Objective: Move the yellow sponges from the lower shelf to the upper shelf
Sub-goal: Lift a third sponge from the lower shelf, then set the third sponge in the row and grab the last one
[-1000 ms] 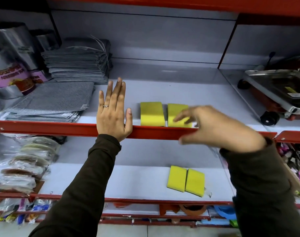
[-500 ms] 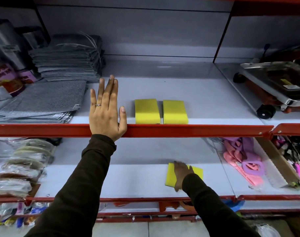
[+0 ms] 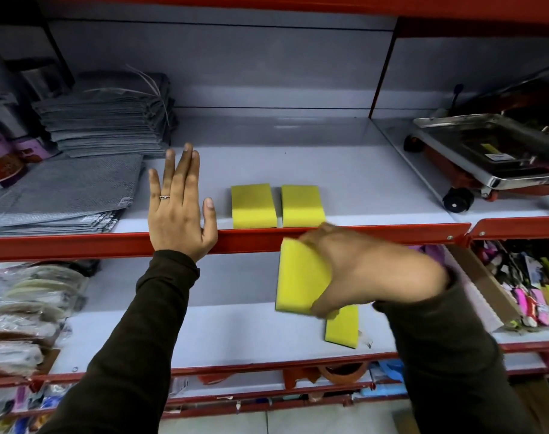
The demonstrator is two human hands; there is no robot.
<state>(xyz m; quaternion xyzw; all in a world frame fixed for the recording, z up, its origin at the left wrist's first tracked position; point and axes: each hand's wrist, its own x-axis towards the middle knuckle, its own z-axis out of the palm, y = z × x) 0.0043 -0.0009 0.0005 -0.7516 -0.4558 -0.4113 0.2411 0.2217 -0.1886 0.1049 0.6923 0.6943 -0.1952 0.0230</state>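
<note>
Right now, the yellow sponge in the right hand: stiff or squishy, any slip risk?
The held yellow sponge looks light: the right hand lifts it alone by pinching its edge. It keeps a flat slab shape, so probably springy rather than floppy. Its foam faces should grip well; slipping seems unlikely.

One camera only, worn on the person's head, it looked forward and slightly down, very near to the upper shelf (image 3: 329, 170) and the lower shelf (image 3: 204, 333), wide-angle with bent edges, both sleeves entered from the bottom, no second view to share.
</note>
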